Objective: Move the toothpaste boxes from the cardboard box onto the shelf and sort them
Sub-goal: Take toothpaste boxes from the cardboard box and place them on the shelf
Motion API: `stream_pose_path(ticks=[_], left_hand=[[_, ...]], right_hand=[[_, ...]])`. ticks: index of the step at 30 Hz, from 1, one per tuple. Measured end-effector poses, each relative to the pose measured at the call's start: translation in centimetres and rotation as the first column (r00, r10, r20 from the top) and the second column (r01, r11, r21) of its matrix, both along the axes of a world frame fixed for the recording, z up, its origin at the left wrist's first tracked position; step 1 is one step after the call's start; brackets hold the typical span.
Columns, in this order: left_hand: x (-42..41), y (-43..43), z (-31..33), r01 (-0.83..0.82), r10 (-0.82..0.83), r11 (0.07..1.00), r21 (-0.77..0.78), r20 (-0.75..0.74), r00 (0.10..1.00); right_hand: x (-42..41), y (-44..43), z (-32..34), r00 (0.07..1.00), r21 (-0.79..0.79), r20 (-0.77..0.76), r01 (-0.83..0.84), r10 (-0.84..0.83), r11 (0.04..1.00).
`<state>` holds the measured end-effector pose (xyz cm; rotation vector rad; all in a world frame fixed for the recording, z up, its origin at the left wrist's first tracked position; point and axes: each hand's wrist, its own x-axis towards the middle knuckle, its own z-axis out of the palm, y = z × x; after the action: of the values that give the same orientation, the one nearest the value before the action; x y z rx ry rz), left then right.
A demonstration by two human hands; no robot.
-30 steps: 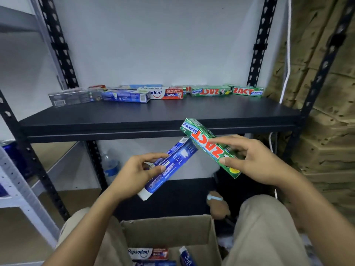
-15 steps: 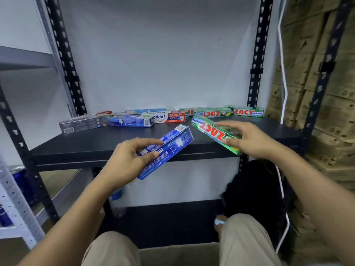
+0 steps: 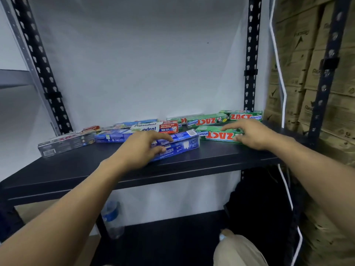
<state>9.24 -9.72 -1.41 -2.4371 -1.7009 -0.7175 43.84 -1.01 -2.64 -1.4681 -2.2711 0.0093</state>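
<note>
Head view: gripping the blue toothpaste box [image 3: 184,145] at frame centre with the left hand [image 3: 142,148], fingers curled over its top, resting it on the black shelf [image 3: 76,169]. Pinching the green Zact box [image 3: 217,135] just right of it with the right hand [image 3: 253,134], thumb in front. Facing the Pepsodent box [image 3: 153,127] and the grey box [image 3: 65,144] behind.

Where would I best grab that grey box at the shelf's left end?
Around its middle, across the narrow width, coming from above and the front: the grey box lies flat, long side facing out, and its right end crowds a blue box.
</note>
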Motion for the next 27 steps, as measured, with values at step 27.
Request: stream_pose_path(ticks=[27], left_hand=[[12.9, 20.9, -2.5, 0.102, -0.047, 0.962, 0.252, -0.215, 0.975]], right_hand=[[7.8, 11.2, -2.1, 0.862, 0.102, -0.129, 0.503, -0.490, 0.858]])
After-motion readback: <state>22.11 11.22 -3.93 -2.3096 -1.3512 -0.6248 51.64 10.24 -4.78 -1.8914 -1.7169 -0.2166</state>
